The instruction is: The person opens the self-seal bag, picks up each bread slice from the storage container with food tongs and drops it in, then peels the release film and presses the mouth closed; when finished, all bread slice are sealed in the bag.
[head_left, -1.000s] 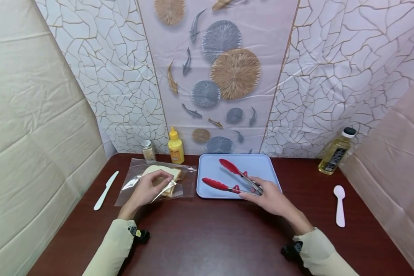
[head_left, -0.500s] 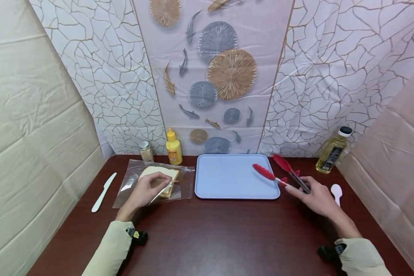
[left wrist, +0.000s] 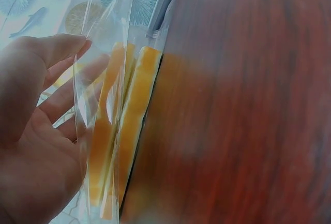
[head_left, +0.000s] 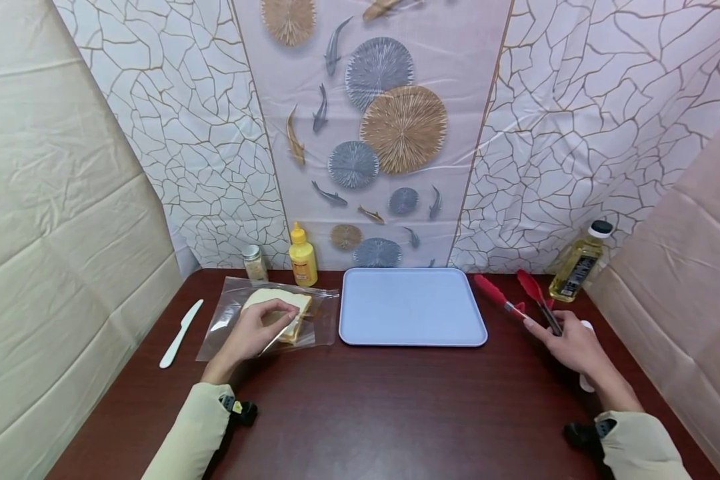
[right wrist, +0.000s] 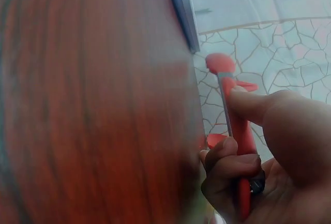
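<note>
Behind the dark red-brown worktop [head_left: 366, 407] hangs a sheet printed with a cracked-stone pattern, with a middle panel of round fans and small fish, and plain cream sheeting closes off both sides.

On the left, the person's left hand [head_left: 253, 331] rests on a clear plastic bag [head_left: 270, 319] that lies flat on the worktop with a sandwich [head_left: 279, 308] inside. The fingers curl over the near edge of the bread through the plastic. In the left wrist view the hand [left wrist: 36, 131] lies against the film, with the fingers fairly straight along it, and the yellow-edged slices [left wrist: 124, 136] sit just beyond the fingertips. Whether it truly pinches the bag or only presses on it, I cannot tell.

On the right, the right hand [head_left: 570, 343] grips a pair of red-tipped tongs [head_left: 519, 297] by the handle end, thumb on top and fingers wrapped beneath, as the right wrist view shows [right wrist: 235, 131]. The tongs' two red arms stand apart and point toward the back wall, just off the right edge of a pale blue tray [head_left: 412, 307], which sits in the middle of the worktop.

A white plastic knife [head_left: 182, 332] lies well to the left of the bag. A small spice jar [head_left: 254, 262] and a yellow squeeze bottle [head_left: 303, 260] stand by the wall behind the bag. A bottle of oil [head_left: 579, 263] stands at the far right corner, near the tongs' tips. A white spoon [head_left: 586, 353] is mostly hidden behind the right hand.
</note>
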{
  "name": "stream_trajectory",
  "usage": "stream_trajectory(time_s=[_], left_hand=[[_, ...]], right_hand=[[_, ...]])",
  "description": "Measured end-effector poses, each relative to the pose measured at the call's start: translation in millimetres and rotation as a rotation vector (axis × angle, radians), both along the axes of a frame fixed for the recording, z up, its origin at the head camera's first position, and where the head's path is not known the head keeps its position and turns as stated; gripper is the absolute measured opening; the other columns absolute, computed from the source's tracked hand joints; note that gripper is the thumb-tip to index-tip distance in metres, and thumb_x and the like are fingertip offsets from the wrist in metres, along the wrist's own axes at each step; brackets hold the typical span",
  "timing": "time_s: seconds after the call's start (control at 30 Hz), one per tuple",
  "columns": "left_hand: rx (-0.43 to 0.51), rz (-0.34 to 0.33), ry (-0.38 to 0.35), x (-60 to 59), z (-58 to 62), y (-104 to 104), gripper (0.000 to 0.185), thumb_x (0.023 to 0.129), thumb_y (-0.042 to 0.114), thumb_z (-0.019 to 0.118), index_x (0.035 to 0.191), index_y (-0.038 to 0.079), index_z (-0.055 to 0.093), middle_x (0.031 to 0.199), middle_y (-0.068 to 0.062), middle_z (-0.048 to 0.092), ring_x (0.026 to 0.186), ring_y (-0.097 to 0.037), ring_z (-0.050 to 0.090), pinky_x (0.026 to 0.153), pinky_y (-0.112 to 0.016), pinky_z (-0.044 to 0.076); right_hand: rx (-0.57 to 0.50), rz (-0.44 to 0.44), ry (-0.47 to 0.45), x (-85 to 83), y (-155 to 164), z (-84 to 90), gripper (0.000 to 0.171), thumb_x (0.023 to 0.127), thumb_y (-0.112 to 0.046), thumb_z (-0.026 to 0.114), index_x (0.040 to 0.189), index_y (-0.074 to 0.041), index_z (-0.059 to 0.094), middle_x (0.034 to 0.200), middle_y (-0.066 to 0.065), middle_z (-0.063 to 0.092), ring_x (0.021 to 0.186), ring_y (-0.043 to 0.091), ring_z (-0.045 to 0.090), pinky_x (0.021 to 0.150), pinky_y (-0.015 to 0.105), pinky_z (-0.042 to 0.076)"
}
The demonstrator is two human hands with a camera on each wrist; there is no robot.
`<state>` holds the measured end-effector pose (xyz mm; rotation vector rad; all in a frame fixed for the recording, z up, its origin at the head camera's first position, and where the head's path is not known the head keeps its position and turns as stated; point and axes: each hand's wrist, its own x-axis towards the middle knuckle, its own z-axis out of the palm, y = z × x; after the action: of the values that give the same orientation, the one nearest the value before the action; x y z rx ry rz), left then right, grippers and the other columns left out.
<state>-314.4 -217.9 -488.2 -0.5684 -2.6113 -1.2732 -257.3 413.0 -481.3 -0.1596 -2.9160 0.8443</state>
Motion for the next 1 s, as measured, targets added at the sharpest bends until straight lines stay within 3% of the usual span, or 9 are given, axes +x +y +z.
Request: stream_trajectory(time_s=[0.07, 0.23, 0.3, 0.5, 0.7, 1.0], left_hand=[[0.004, 0.004, -0.002, 0.2, 0.7, 0.2, 0.011, 0.104, 0.028, 0.076, 0.111, 0.023, 0.083, 0.109, 0.009, 0.082, 0.114, -0.01, 0.069, 0.106, -0.047, 0.054], [0.016, 0.016, -0.009, 1.4, 2.5, 1.7, 0.01, 0.103, 0.027, 0.077, 0.111, 0.023, 0.082, 0.109, 0.008, 0.081, 0.115, -0.011, 0.067, 0.109, -0.052, 0.052], [0.013, 0.021, -0.006, 1.6, 2.7, 2.5, 0.009, 0.103, 0.027, 0.077, 0.111, 0.024, 0.082, 0.11, 0.008, 0.081, 0.116, -0.012, 0.067, 0.11, -0.053, 0.051], [-0.007, 0.022, 0.017, 1.0, 2.6, 3.9, 0.011, 0.103, 0.025, 0.077, 0.112, 0.022, 0.082, 0.11, 0.006, 0.082, 0.116, -0.014, 0.069, 0.108, -0.054, 0.052], [-0.008, 0.025, 0.013, 0.1, 3.0, 3.5, 0.01, 0.103, 0.026, 0.077, 0.11, 0.023, 0.082, 0.109, 0.007, 0.082, 0.117, -0.015, 0.069, 0.11, -0.051, 0.051], [-0.05, 0.024, 0.013, 0.9, 5.1, -0.3, 0.008, 0.103, 0.028, 0.077, 0.108, 0.025, 0.082, 0.106, 0.01, 0.081, 0.114, -0.015, 0.069, 0.108, -0.05, 0.052]], right_hand=[[0.0, 0.006, 0.011, -0.2, -0.2, -0.8, 0.083, 0.104, -0.057, 0.066, 0.138, 0.017, 0.051, 0.087, 0.014, 0.064, 0.084, 0.029, 0.061, 0.068, 0.034, 0.046], [-0.015, 0.024, -0.008, 0.3, -1.2, -0.8, 0.078, 0.105, -0.055, 0.066, 0.136, 0.015, 0.049, 0.09, 0.012, 0.065, 0.081, 0.024, 0.06, 0.067, 0.031, 0.045], [-0.035, 0.024, -0.031, 0.9, -0.9, 0.4, 0.083, 0.105, -0.054, 0.066, 0.141, 0.017, 0.045, 0.089, 0.015, 0.067, 0.079, 0.024, 0.063, 0.064, 0.032, 0.048], [0.035, -0.005, -0.056, 1.7, 1.4, 6.0, 0.095, 0.101, -0.062, 0.068, 0.142, 0.021, 0.046, 0.101, 0.029, 0.072, 0.084, 0.029, 0.067, 0.066, 0.032, 0.049], [-0.012, -0.004, -0.116, 3.2, -0.6, 6.8, 0.099, 0.097, -0.066, 0.072, 0.142, 0.019, 0.046, 0.099, 0.024, 0.073, 0.061, 0.02, 0.069, 0.057, 0.035, 0.055], [0.029, 0.001, -0.113, 3.4, -4.2, 8.6, 0.101, 0.097, -0.065, 0.071, 0.14, 0.021, 0.044, 0.095, 0.024, 0.068, 0.077, 0.025, 0.065, 0.064, 0.036, 0.053]])
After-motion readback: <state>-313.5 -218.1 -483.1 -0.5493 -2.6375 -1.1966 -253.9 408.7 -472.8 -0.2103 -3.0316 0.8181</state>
